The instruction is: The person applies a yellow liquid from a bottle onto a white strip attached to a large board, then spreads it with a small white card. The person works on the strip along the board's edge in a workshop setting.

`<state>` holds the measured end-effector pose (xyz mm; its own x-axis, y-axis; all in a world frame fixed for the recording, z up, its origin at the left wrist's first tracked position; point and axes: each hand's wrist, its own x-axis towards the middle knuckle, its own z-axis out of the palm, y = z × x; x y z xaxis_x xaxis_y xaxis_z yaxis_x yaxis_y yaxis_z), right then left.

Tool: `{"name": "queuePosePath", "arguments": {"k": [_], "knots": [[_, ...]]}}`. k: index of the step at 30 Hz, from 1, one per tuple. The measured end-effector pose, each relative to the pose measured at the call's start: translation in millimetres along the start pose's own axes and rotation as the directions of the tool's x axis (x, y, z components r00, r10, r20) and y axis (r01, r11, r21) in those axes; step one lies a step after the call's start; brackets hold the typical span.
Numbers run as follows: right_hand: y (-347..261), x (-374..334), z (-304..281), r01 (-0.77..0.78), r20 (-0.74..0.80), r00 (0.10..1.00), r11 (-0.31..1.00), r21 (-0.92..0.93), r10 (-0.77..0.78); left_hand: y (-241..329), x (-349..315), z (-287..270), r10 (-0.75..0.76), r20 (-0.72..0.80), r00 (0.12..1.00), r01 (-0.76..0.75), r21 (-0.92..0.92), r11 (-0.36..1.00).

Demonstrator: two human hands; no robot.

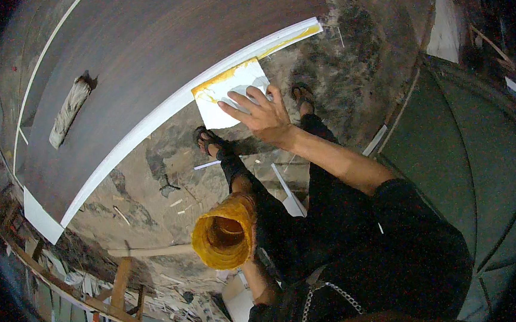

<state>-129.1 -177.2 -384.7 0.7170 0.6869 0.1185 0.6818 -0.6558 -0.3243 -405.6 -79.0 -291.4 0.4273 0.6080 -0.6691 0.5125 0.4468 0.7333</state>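
My left hand (254,251) is mostly hidden behind a glue-crusted yellow can (221,238) and is closed around its side. The can's open mouth faces up, showing a brown-yellow inside. In my right hand (267,118) is a white rectangular card (219,113), with the fingers spread over its face. Yellow glue smears the card's far edge, which touches the white edge (148,125) of a large dark brown board (161,54). A yellow streak of glue (294,36) runs along that edge to the right of the card.
A grubby rolled cloth (70,112) lies on the board at the left. Below it stands a wooden frame (120,290) amid scrap strips. Offcuts litter the dirty floor (146,187) around my feet. A large green surface (448,147) fills the right side.
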Motion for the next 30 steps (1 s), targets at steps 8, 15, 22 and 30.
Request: {"name": "queuePosePath", "arguments": {"k": [8,15,22,30], "knots": [[-60.1,20.8,13.5,0.145,-0.046,0.988,0.989,-0.038,-0.146,5.3,-8.0,-46.3,-0.021,-0.071,0.997,0.017,-0.054,0.998],[-137.8,49.6,40.4,0.183,0.121,0.971,0.964,0.192,-0.208,11.3,-3.8,-94.4,-0.037,-0.124,0.992,0.02,-0.131,0.991],[-230.1,79.3,99.5,0.342,0.189,0.914,0.932,0.122,-0.36,19.2,1.7,-143.0,-0.042,-0.185,0.982,0.005,-0.197,0.98],[-331.5,116.7,127.2,0.382,0.249,0.878,0.913,0.147,-0.408,25.9,6.7,-198.0,-0.004,-0.18,0.984,-0.026,-0.168,0.985]]}}
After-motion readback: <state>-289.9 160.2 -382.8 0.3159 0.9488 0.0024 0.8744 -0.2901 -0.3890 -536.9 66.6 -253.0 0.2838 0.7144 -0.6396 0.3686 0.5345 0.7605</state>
